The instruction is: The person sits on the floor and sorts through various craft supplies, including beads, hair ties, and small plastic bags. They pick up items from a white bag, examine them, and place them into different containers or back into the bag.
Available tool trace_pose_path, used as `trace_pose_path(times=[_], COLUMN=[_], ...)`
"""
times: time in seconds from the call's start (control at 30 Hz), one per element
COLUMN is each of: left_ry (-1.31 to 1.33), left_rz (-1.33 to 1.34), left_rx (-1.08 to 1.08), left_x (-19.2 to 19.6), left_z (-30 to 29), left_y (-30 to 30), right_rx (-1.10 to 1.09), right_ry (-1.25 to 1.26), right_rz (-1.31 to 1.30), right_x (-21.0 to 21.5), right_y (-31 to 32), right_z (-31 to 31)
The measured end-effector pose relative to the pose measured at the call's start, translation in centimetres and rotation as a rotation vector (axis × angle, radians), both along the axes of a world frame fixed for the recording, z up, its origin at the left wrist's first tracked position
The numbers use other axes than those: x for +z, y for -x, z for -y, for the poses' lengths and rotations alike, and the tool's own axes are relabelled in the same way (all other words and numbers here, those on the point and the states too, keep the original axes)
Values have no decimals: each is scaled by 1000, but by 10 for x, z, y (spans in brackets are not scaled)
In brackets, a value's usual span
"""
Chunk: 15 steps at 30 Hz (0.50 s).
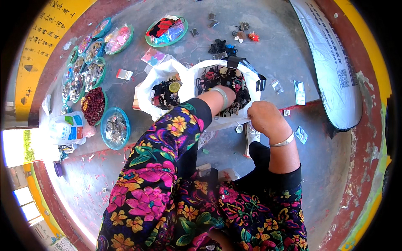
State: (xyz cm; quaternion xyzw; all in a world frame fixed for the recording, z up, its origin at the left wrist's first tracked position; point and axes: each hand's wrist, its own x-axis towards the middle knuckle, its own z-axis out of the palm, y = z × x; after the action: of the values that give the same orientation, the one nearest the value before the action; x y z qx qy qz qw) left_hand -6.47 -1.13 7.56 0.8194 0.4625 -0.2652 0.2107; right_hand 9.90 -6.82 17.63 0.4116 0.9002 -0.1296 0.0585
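My left hand [226,97] reaches down into the right-hand white bag [211,64], and its fingers are buried among the contents. Those contents are a heap of dark bands that look like hair ties [217,74], dotted with pink and pale bits. On the same bag's near right rim, my right hand [266,119] is closed, pinching the white edge. Adjoining on the left stands another white bag [148,90] with more dark bands [162,93] and a round yellow piece [174,87] inside.
Green and blue baskets [115,144] of small packaged items line the left. A green basket [178,41] sits at the back. Small packets [300,93] lie on the grey floor at right, near a long silver-white padded board [335,67]. My shoe [252,134] is beside the bag.
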Motion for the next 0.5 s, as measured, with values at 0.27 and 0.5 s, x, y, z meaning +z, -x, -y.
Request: trace_pose_path(times=[0.27, 0.5], left_ry=[22, -186], left_rz=[437, 650], left_rx=[490, 761], left_x=[19, -26], left_z=[-29, -63], left_y=[70, 61], right_rx=[6, -60], right_ry=[5, 63], right_rz=[-25, 19], right_x=[4, 6], right_y=[7, 16], right_z=[2, -1])
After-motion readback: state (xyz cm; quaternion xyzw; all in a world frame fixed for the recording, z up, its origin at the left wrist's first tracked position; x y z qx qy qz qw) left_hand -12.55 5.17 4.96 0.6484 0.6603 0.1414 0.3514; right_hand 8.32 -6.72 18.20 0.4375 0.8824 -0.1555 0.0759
